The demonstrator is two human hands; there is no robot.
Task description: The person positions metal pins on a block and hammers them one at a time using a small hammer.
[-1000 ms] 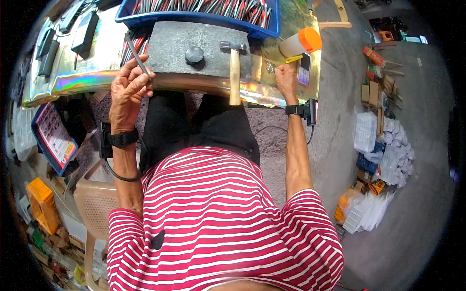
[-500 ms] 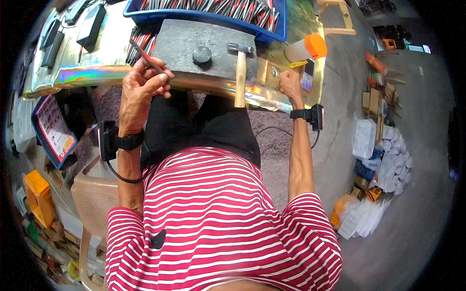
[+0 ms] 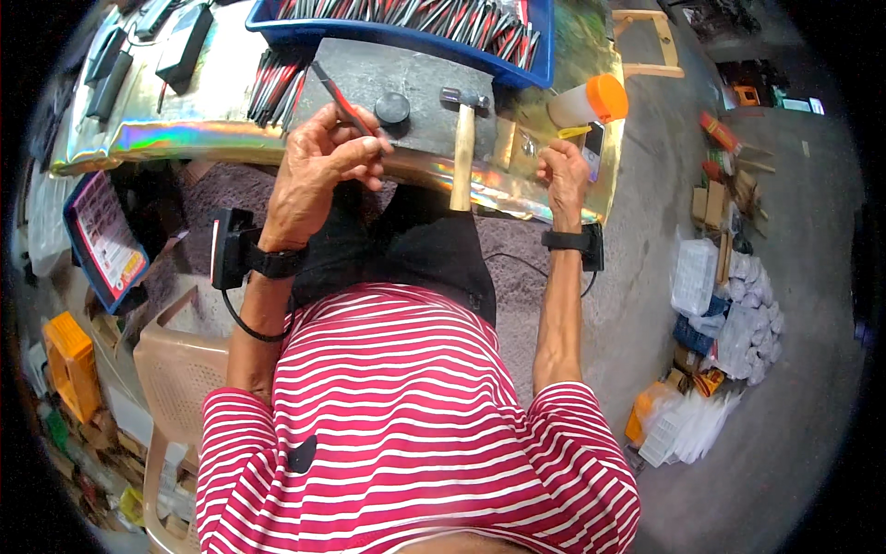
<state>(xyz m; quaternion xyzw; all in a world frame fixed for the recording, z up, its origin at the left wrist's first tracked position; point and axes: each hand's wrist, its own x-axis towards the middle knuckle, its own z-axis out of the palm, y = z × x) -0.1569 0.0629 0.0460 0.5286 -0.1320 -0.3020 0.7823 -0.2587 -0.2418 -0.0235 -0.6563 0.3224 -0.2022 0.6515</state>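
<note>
My left hand (image 3: 314,171) pinches a slim red-and-black pen-like tool (image 3: 338,98) between thumb and fingers, its dark end tilted up and left. The tool is over the near left part of a grey slab (image 3: 425,66). A round black puck-like piece (image 3: 392,108) and a hammer (image 3: 463,157) with a wooden handle rest on the slab, the handle reaching past its near edge. At the right, my right hand (image 3: 565,180) is closed with fingertips pressed together beside small shiny parts (image 3: 528,143). Whatever is in its fingertips is too small to make out.
Behind the slab stands a blue bin (image 3: 406,39) full of similar slim tools. More tools (image 3: 273,90) lie in a bundle left of the slab. An orange-lidded jar (image 3: 574,106), a yellow piece (image 3: 573,132) and a dark flat box (image 3: 596,148) are at the right. Black devices (image 3: 185,48) lie far left.
My left hand has moved right with the tool, toward the slab's middle. The right hand has turned and shifted slightly, its fingertips now pinched near the small parts.
</note>
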